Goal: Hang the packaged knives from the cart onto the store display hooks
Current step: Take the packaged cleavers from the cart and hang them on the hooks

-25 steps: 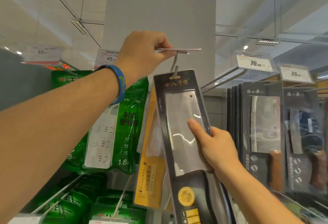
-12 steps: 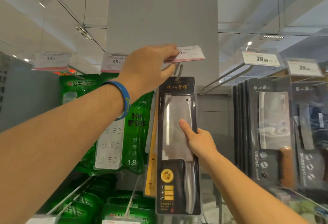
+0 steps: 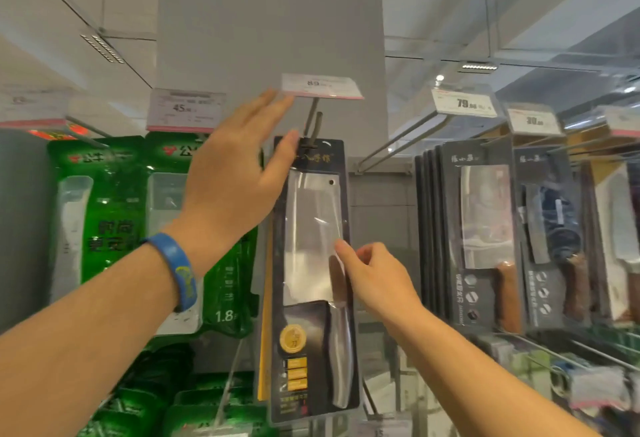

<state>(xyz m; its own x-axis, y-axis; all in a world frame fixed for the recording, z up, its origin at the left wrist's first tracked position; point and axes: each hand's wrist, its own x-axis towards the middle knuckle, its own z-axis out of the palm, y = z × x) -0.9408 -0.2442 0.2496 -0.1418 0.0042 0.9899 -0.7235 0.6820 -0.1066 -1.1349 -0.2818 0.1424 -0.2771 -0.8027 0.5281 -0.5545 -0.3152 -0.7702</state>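
A packaged cleaver point(image 3: 313, 277) in a black card with a clear window hangs from the display hook point(image 3: 313, 125) under a white price tag point(image 3: 320, 86) marked 89. My left hand point(image 3: 239, 173), with a blue wristband, is spread just left of the hook; its fingertips are near the tag's edge and its thumb touches the card's top left corner. My right hand point(image 3: 370, 274) hovers at the package's right edge, forefinger tip against the clear plastic, other fingers loosely curled. A yellow package hangs behind the cleaver.
Green packaged power strips point(image 3: 114, 229) hang on the left under a 45 price tag point(image 3: 185, 109). Black packaged knives point(image 3: 485, 239) hang in rows on the right under a 79 tag point(image 3: 465, 104). A bare hook point(image 3: 398, 144) juts out between. A grey column stands behind.
My left hand let go of the price tag, which dropped to face me, and opened. My right hand released the package, which now hangs straight on the hook.
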